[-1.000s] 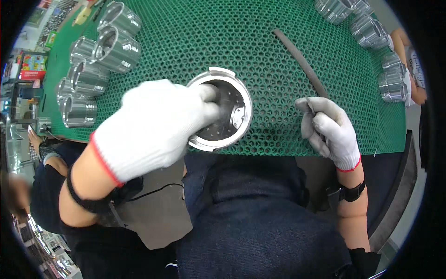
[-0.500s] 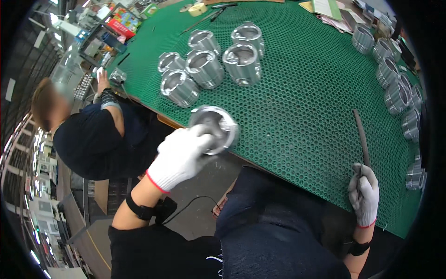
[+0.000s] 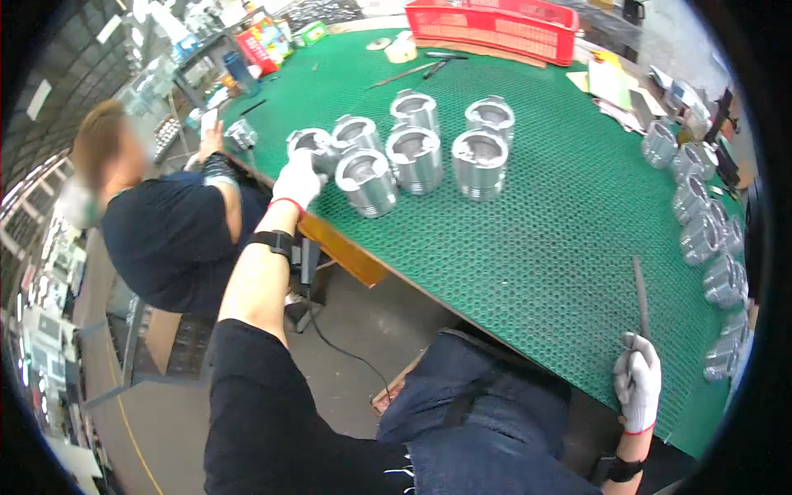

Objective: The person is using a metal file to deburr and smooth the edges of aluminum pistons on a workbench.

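Green-matted table (image 3: 528, 272) spreads ahead; red plastic crate (image 3: 495, 35) now shows at far edge, newly in view. Six silver cylinders (image 3: 415, 165) stand clustered at left. Seventh cylinder (image 3: 314, 139), earlier held above near edge, now at cluster's left end. Gloved left hand (image 3: 299, 180) at its near side; cannot tell whether fingers grip. Gloved right hand (image 3: 637, 378) still grasps thin dark rod (image 3: 641, 293).

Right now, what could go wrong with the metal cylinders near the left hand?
The left hand is at one metal cylinder, close beside the other cylinders; they might knock together and get scratched. This cylinder is also near the edge of the green table, so a careless push could perhaps tip it off.
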The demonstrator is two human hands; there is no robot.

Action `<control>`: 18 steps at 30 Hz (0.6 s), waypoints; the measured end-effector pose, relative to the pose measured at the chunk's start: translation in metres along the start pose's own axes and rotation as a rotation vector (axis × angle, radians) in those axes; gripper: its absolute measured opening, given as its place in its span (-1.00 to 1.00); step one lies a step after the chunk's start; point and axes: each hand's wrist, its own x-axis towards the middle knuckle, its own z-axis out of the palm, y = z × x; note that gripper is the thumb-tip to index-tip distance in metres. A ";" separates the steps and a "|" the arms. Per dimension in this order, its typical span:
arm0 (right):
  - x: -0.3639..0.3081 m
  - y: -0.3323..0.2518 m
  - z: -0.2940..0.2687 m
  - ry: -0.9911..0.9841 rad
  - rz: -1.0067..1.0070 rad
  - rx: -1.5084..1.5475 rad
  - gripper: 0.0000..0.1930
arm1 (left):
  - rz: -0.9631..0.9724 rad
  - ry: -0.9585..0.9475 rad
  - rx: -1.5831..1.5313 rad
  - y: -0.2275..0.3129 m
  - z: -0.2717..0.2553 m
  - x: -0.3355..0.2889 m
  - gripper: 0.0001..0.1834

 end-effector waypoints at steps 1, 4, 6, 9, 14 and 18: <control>-0.003 -0.003 0.002 -0.043 -0.030 -0.003 -0.50 | -0.022 -0.064 0.007 0.005 -0.001 0.004 -0.55; -0.007 -0.015 0.008 -0.092 -0.124 -0.248 -0.57 | -0.178 0.120 0.042 0.019 -0.010 -0.005 -0.55; -0.008 -0.025 0.010 -0.134 -0.104 -0.525 -0.61 | 0.045 0.226 -0.529 0.040 -0.004 -0.026 -0.54; -0.017 -0.039 0.003 -0.164 0.058 -0.440 -0.54 | 0.161 0.089 -0.653 0.085 0.013 -0.070 -0.52; -0.036 -0.064 -0.075 0.288 -0.045 -0.608 -0.55 | 0.630 -0.012 -0.719 0.156 0.032 -0.139 -0.60; -0.050 -0.069 -0.212 0.809 -0.080 -0.974 -0.61 | 0.456 -0.261 -0.941 0.205 0.038 -0.175 -0.66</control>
